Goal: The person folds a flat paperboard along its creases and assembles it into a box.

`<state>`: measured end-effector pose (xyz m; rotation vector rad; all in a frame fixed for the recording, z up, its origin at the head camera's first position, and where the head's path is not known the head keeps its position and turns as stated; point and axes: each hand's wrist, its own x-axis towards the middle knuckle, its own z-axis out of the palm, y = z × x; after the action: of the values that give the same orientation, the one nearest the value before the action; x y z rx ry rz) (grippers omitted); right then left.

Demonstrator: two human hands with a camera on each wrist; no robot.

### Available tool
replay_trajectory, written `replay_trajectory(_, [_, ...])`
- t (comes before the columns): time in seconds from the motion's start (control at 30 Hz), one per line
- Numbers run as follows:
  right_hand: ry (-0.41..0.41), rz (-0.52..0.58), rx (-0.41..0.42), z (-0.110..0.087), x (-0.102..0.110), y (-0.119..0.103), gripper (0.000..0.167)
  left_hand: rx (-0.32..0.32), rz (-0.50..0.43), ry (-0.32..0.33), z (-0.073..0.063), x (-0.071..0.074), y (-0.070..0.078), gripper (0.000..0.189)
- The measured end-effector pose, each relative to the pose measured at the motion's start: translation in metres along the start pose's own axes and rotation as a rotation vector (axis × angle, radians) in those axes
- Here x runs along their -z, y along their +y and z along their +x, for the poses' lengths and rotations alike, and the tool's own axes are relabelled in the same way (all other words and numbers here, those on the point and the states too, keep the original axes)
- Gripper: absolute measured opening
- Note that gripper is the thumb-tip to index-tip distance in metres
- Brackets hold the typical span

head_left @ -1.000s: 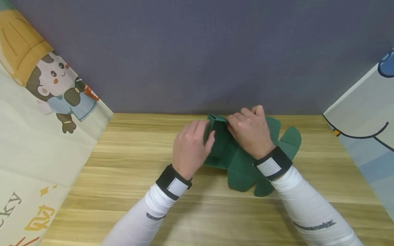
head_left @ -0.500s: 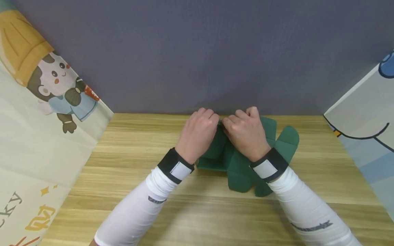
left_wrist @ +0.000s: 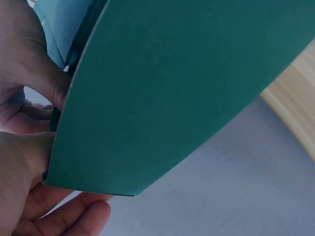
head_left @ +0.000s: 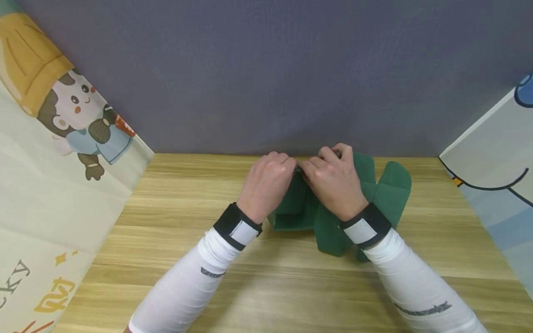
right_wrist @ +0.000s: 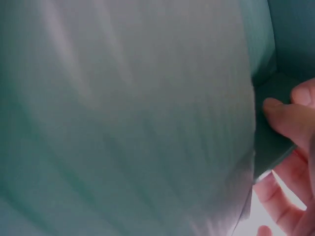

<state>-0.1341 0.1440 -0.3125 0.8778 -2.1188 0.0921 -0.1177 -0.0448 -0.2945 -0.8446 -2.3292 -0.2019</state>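
Green card makes up the part-folded box [head_left: 332, 230] right of the frame's centre, where left hand [head_left: 268, 185] and right hand [head_left: 334, 185], pinching its upper edge [head_left: 298, 170] between thumbs and curled fingers, should press evenly to avoid buckling.

A wood-grained tabletop [head_left: 175, 203] is stretching across the lower head view, its light and darker bands running sideways; a plain grey-blue wall [head_left: 266, 74] is rising along its far edge; on the left a cream panel [head_left: 29, 199] is slanting away, carrying a cartoon figure [head_left: 75, 101] in a yellow hat; on the right a pale panel [head_left: 485, 138] is showing blue patches and a dark curved line; soft shadows are lying on the wood.
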Motion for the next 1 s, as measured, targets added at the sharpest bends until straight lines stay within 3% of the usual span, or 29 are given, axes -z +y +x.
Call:
replay_trajectory(0.17, [0.001,0.056,0.01,-0.005,0.007,-0.001,0.036,0.071,0.006,0.008,-0.006,-0.002,-0.004,0.008])
replay_trajectory(0.23, [0.02,0.079,-0.003,-0.007,0.012,-0.002,0.042,0.109,-0.005,0.011,-0.009,-0.002,-0.006,0.007])
replay_trajectory(0.37, [0.065,0.178,-0.069,-0.012,0.021,-0.005,0.038,0.187,-0.049,0.031,-0.016,-0.003,-0.012,0.01])
replay_trajectory(0.47, [0.045,0.279,-0.155,-0.018,0.029,-0.008,0.03,0.248,-0.093,0.058,-0.022,-0.004,-0.016,0.009])
replay_trajectory(0.67, [-0.159,0.466,-0.458,-0.036,0.04,-0.016,0.018,0.367,-0.144,0.1,-0.034,-0.008,-0.022,0.009])
replay_trajectory(0.8, [-0.328,0.543,-0.643,-0.049,0.039,-0.018,0.027,0.432,-0.174,0.138,-0.04,-0.011,-0.024,0.008])
replay_trajectory(1.0, [-0.454,0.656,-0.757,-0.067,0.021,-0.017,0.042,0.508,-0.229,0.174,-0.051,-0.02,-0.022,0.012])
